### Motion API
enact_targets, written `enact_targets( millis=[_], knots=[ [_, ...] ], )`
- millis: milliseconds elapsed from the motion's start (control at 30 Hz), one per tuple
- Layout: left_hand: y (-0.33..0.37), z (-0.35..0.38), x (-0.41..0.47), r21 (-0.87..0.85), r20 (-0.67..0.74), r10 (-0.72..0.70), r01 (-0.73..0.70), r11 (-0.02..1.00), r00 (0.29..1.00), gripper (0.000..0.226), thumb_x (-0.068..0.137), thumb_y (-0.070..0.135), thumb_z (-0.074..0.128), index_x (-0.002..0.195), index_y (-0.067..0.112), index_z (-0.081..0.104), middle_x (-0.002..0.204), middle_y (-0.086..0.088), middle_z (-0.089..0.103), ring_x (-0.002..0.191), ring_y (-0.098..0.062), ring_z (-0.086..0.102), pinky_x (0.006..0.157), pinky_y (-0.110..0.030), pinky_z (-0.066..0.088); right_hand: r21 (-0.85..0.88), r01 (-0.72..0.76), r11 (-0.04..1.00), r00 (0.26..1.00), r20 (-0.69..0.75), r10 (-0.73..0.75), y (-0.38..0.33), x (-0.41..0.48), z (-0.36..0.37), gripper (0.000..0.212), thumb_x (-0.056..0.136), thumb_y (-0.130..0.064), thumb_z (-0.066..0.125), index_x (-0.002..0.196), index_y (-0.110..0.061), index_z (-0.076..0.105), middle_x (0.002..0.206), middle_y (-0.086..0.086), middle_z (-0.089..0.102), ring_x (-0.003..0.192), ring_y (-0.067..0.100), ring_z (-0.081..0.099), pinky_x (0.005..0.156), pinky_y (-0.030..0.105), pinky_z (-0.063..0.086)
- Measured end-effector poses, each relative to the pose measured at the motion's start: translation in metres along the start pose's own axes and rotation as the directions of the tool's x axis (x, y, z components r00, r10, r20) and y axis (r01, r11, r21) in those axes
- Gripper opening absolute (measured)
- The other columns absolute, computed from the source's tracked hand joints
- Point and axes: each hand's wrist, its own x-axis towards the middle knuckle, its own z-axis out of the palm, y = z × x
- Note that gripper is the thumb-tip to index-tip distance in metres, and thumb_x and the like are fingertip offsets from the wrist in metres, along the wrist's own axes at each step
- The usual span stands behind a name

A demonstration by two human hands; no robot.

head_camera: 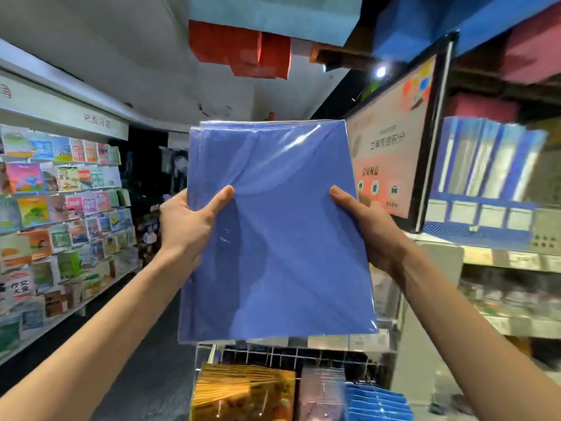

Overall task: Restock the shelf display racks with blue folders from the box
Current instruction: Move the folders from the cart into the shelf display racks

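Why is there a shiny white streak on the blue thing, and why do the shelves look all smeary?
Head view: the clear plastic wrap on the blue folder pack, held by left hand and right hand, mirrors a ceiling lamp; the upright blue folders on the right shelf are smeared by motion blur; the wide lens bends the card rack.

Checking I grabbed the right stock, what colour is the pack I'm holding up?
Blue, in clear glossy wrap; the pack shows best in the head view.
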Motion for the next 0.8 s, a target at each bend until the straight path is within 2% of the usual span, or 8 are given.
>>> enact_targets(
  millis=[100, 200, 367, 500, 567, 700, 800],
  knots=[
    [-0.005, 0.038, 0.006, -0.041, 0.052, 0.01, -0.008, 0.999, 0.999, 0.025, 0.077, 0.03, 0.087, 0.095, 0.015, 0.077, 0.089, 0.003, 0.079, 0.078, -0.009, 0.073, 0.067, -0.03, 0.059, -0.032, 0.042, 0.999, 0.991, -0.127, -0.045, -0.013, -0.004, -0.023, 0.037, 0.094, -0.033, 0.065, 0.125, -0.014, 0.065, 0.114, 0.011, 0.073, 0.093, 0.028, 0.073, 0.075, 0.039, 0.06],
    [-0.004, 0.072, 0.005, -0.074, 0.098, 0.009, -0.002, 0.997, 0.995, 0.031, 0.078, 0.029, 0.087, 0.102, 0.011, 0.077, 0.091, 0.001, 0.078, 0.077, -0.009, 0.073, 0.063, -0.026, 0.057, -0.067, 0.033, 0.997, 0.983, -0.18, -0.045, -0.026, -0.009, -0.047, 0.037, 0.095, -0.034, 0.064, 0.124, -0.012, 0.064, 0.106, 0.009, 0.075, 0.084, 0.023, 0.074, 0.066, 0.033, 0.059],
    [-0.002, 0.123, 0.0, -0.102, 0.158, -0.005, 0.021, 0.995, 0.987, 0.036, 0.077, 0.03, 0.087, 0.105, 0.012, 0.076, 0.094, 0.002, 0.079, 0.084, -0.015, 0.075, 0.067, -0.029, 0.061, -0.072, 0.044, 0.996, 0.968, -0.244, -0.061, -0.039, -0.014, -0.092, 0.035, 0.094, -0.037, 0.065, 0.118, -0.013, 0.067, 0.103, 0.01, 0.076, 0.083, 0.025, 0.073, 0.065, 0.033, 0.058],
    [0.002, 0.157, -0.002, -0.095, 0.193, -0.038, 0.057, 0.994, 0.981, 0.028, 0.077, 0.032, 0.088, 0.098, 0.018, 0.076, 0.093, 0.004, 0.079, 0.086, -0.018, 0.076, 0.078, -0.041, 0.063, -0.061, 0.083, 0.995, 0.963, -0.251, -0.096, -0.045, -0.011, -0.125, 0.034, 0.095, -0.035, 0.063, 0.117, -0.01, 0.066, 0.096, 0.01, 0.075, 0.075, 0.023, 0.072, 0.06, 0.031, 0.057],
    [0.0, 0.178, -0.008, -0.093, 0.185, -0.012, 0.03, 0.995, 0.983, 0.024, 0.078, 0.032, 0.087, 0.096, 0.022, 0.076, 0.092, 0.007, 0.078, 0.086, -0.016, 0.076, 0.079, -0.041, 0.063, -0.062, 0.104, 0.993, 0.964, -0.238, -0.116, -0.047, -0.007, -0.148, 0.035, 0.095, -0.035, 0.064, 0.118, -0.009, 0.066, 0.099, 0.012, 0.074, 0.077, 0.025, 0.072, 0.062, 0.033, 0.059],
    [-0.005, 0.215, -0.02, -0.103, 0.156, 0.027, -0.011, 0.995, 0.987, 0.028, 0.08, 0.032, 0.085, 0.104, 0.02, 0.076, 0.096, 0.007, 0.078, 0.089, -0.018, 0.076, 0.078, -0.039, 0.062, -0.037, 0.137, 0.99, 0.971, -0.19, -0.142, -0.046, 0.009, -0.195, 0.038, 0.094, -0.034, 0.065, 0.122, -0.007, 0.065, 0.111, 0.018, 0.072, 0.088, 0.03, 0.071, 0.075, 0.041, 0.06],
    [-0.011, 0.251, -0.028, -0.071, 0.094, 0.06, -0.054, 0.996, 0.994, 0.026, 0.08, 0.033, 0.085, 0.101, 0.02, 0.077, 0.095, 0.006, 0.078, 0.088, -0.019, 0.076, 0.078, -0.044, 0.063, -0.015, 0.144, 0.989, 0.979, -0.143, -0.145, -0.046, 0.024, -0.236, 0.039, 0.093, -0.033, 0.066, 0.122, -0.007, 0.065, 0.112, 0.018, 0.072, 0.09, 0.03, 0.072, 0.076, 0.04, 0.061]
  ],
)
